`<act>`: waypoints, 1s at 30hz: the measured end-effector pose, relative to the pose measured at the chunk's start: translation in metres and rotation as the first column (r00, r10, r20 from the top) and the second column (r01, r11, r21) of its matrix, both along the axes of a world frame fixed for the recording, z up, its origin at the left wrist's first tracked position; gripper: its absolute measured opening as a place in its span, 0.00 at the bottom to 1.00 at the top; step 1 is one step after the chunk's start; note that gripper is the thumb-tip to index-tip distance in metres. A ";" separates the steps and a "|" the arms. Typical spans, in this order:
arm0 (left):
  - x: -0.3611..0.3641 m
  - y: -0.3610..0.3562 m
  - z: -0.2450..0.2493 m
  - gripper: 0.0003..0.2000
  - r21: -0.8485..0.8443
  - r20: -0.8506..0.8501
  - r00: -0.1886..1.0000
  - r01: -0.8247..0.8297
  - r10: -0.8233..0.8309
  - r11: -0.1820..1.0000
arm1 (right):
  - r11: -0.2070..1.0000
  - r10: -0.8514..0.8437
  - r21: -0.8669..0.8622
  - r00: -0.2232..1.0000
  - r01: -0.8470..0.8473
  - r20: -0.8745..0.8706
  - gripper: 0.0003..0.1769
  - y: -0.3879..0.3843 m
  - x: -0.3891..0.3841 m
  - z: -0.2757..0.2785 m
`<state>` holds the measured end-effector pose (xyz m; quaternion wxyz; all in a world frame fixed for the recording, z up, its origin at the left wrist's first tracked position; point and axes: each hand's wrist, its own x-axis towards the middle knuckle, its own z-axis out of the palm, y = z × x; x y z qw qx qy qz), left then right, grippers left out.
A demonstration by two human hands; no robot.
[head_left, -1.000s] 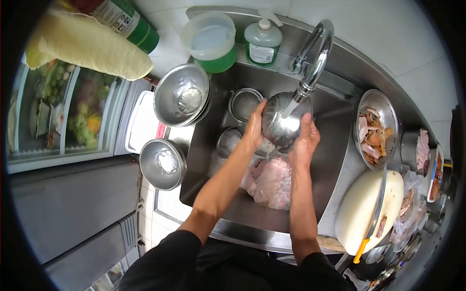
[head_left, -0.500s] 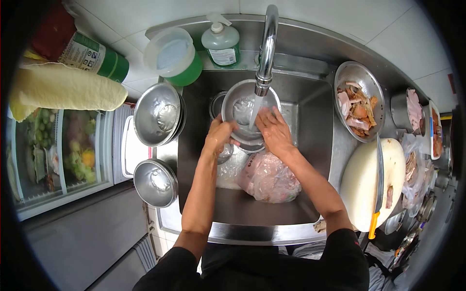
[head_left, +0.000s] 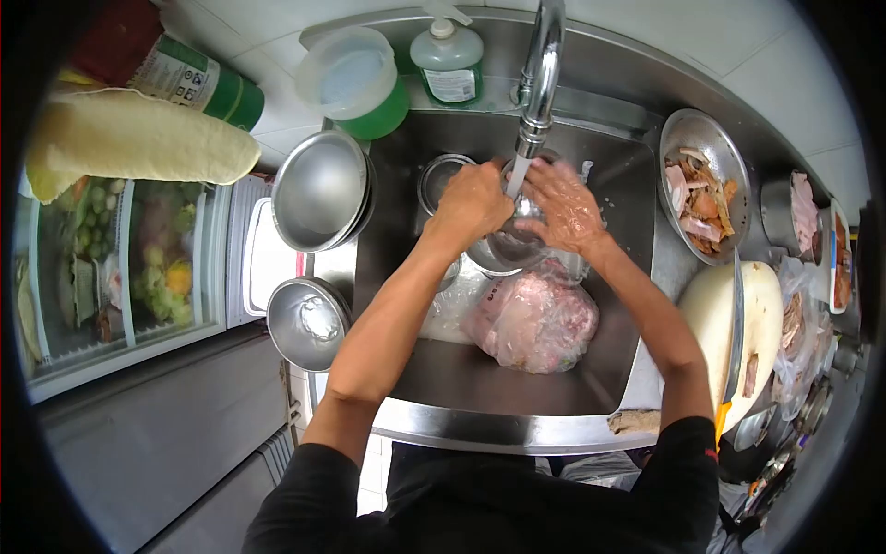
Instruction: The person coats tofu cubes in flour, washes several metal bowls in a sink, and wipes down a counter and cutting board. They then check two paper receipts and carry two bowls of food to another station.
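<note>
Running water from the faucet (head_left: pixel 535 129) falls on a metal bowl (head_left: pixel 529 205) over the sink. My left hand (head_left: pixel 472 205) is closed round the bowl's left side, its fingertips partly hidden. On the other side, my right hand (head_left: pixel 563 208) lies against the bowl, wet and slightly blurred, with fingers stretched out. The bowl appears tilted, and my hands cover much of it. Below them in the sink (head_left: pixel 434 379) sits a clear plastic bag of pinkish raw meat (head_left: pixel 533 321). A round metal container (head_left: pixel 441 177) stands behind my left hand.
Stacked metal bowls (head_left: pixel 318 189) and smaller bowls (head_left: pixel 305 323) line the left edge. Behind are a green-liquid tub (head_left: pixel 355 83) and a soap bottle (head_left: pixel 448 65). At right are a bowl of meat scraps (head_left: pixel 706 185) and a knife (head_left: pixel 736 342) on a cutting board (head_left: pixel 757 314).
The bowl has been tilted under the water. My left hand has moved up and over its left side, and my right hand has shifted along it. The view has moved slightly.
</note>
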<state>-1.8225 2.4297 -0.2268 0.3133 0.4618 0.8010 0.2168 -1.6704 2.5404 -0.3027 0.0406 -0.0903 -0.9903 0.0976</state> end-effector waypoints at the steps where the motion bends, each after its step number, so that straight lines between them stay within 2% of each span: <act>1: -0.001 -0.002 -0.001 0.18 0.001 -0.005 1.000 -0.012 0.012 1.000 | 1.000 0.012 0.001 1.000 -0.012 -0.005 0.34 -0.003 -0.001 0.001; 3: 0.001 -0.014 0.009 0.19 -0.118 -0.176 0.984 -0.046 0.025 0.992 | 0.923 -0.322 0.187 0.941 0.336 -0.104 0.36 -0.014 -0.002 -0.001; 4: 0.005 -0.021 0.016 0.22 -0.179 -0.250 0.968 -0.072 0.026 0.981 | 0.917 -0.360 0.035 0.860 0.398 -0.362 0.36 -0.014 0.000 -0.033; 5: 0.011 -0.032 0.026 0.22 -0.186 -0.261 0.965 -0.086 0.035 0.979 | 0.921 -0.353 0.024 0.860 0.388 -0.369 0.36 -0.028 -0.004 -0.058; 6: 0.018 -0.043 0.035 0.24 -0.116 -0.467 0.884 -0.075 0.012 0.990 | 0.818 -0.572 -0.352 0.710 0.455 -0.410 0.38 -0.043 -0.005 -0.079; 7: 0.023 -0.051 0.044 0.26 -0.054 -0.651 0.759 -0.040 -0.004 0.998 | 0.597 -0.771 -0.682 0.537 0.422 -0.343 0.42 -0.058 -0.007 -0.098; 8: 0.019 -0.061 0.052 0.28 0.005 -0.669 0.742 -0.056 0.045 0.998 | 0.591 -0.774 -0.691 0.533 0.415 -0.342 0.42 -0.072 -0.007 -0.117; 9: 0.009 -0.073 0.061 0.30 0.065 -0.683 0.724 -0.064 0.091 0.996 | 0.660 -0.651 -0.568 0.752 0.492 -0.105 0.45 -0.085 -0.008 -0.135; 10: -0.005 -0.087 0.071 0.30 0.186 -0.655 0.735 -0.065 0.173 0.980 | 0.742 -0.485 -0.433 0.856 0.512 0.180 0.50 -0.097 -0.008 -0.152; 11: -0.022 -0.103 0.081 0.31 0.301 -0.615 0.749 -0.063 0.245 0.951 | 0.824 -0.299 -0.310 0.829 0.474 0.473 0.54 -0.109 -0.008 -0.168; 12: -0.040 -0.118 0.091 0.28 0.344 -0.533 0.786 -0.138 0.314 0.929 | 0.811 -0.309 -0.323 0.825 0.489 0.474 0.54 -0.119 -0.004 -0.183; 13: -0.062 -0.133 0.093 0.25 0.375 -0.333 0.805 -0.364 0.491 0.852 | 0.849 -0.328 -0.251 0.835 0.466 0.442 0.48 -0.125 0.002 -0.198; 14: -0.083 -0.145 0.094 0.22 0.472 -0.121 0.838 -0.423 0.532 0.774 | 0.879 -0.347 -0.172 0.845 0.444 0.407 0.42 -0.128 0.006 -0.212; 15: -0.097 -0.154 0.098 0.19 0.364 0.003 0.737 -0.631 0.676 0.685 | 0.868 -0.364 -0.177 0.838 0.463 0.407 0.42 -0.128 0.009 -0.229; 17: -0.127 -0.172 0.087 0.16 0.168 -0.085 0.628 -0.757 0.774 0.632 | 0.929 -0.236 -0.161 0.870 0.332 0.432 0.29 -0.121 0.013 -0.253; 18: -0.140 -0.180 0.076 0.15 0.143 -0.072 0.638 -0.754 0.767 0.641 | 0.927 -0.261 -0.185 0.915 0.327 0.307 0.21 -0.120 0.016 -0.246; 19: -0.145 -0.186 0.064 0.13 0.118 -0.055 0.644 -0.755 0.763 0.645 | 0.927 -0.269 -0.175 0.912 0.333 0.310 0.21 -0.116 0.011 -0.222; 20: -0.146 -0.190 0.049 0.13 0.119 -0.042 0.644 -0.756 0.764 0.644 | 0.913 -0.233 -0.222 0.885 0.341 0.403 0.18 -0.109 0.003 -0.193; 21: -0.145 -0.193 0.036 0.11 0.412 -0.412 0.561 -0.588 0.718 0.696 | 0.897 -0.187 -0.267 0.850 0.352 0.492 0.15 -0.104 0.000 -0.178; 22: -0.144 -0.197 0.026 0.10 0.583 -0.691 0.305 -0.301 0.655 0.755 | 0.902 -0.218 -0.315 0.941 0.296 0.261 0.09 -0.103 0.004 -0.198; 23: -0.129 -0.194 0.039 0.10 0.586 -0.685 0.307 -0.308 0.661 0.750 | 0.905 -0.216 -0.307 0.939 0.295 0.266 0.09 -0.100 0.005 -0.189; 24: -0.102 -0.182 0.066 0.10 0.630 -0.451 0.479 -0.428 0.753 0.649 | 0.828 -0.337 -0.412 0.924 0.382 0.180 0.07 -0.098 0.002 -0.170; 25: -0.077 -0.173 0.078 0.11 0.624 -0.171 0.589 -0.556 0.790 0.549 | 0.731 -0.458 -0.520 0.883 0.441 0.105 0.05 -0.097 -0.001 -0.154; 26: -0.057 -0.169 0.075 0.11 0.481 0.071 0.682 -0.663 0.728 0.574 | 0.720 -0.477 -0.497 0.866 0.484 0.153 0.05 -0.097 -0.003 -0.145; 27: -0.037 -0.161 0.070 0.11 0.318 0.324 0.694 -0.720 0.643 0.617 | 0.724 -0.473 -0.493 0.868 0.483 0.155 0.05 -0.099 -0.004 -0.132; 28: -0.018 -0.140 0.062 0.14 0.129 0.201 0.768 -0.636 0.608 0.761 | 0.706 -0.522 -0.540 0.852 0.458 0.041 0.05 -0.103 -0.006 -0.117; 29: -0.009 -0.122 0.030 0.17 0.067 0.131 0.826 -0.560 0.549 0.826 | 0.691 -0.568 -0.583 0.820 0.427 -0.073 0.05 -0.106 -0.007 -0.106; 30: -0.008 -0.108 -0.011 0.26 -0.035 0.179 0.849 -0.500 0.498 0.865 | 0.727 -0.530 -0.599 0.828 0.335 -0.181 0.06 -0.109 -0.007 -0.099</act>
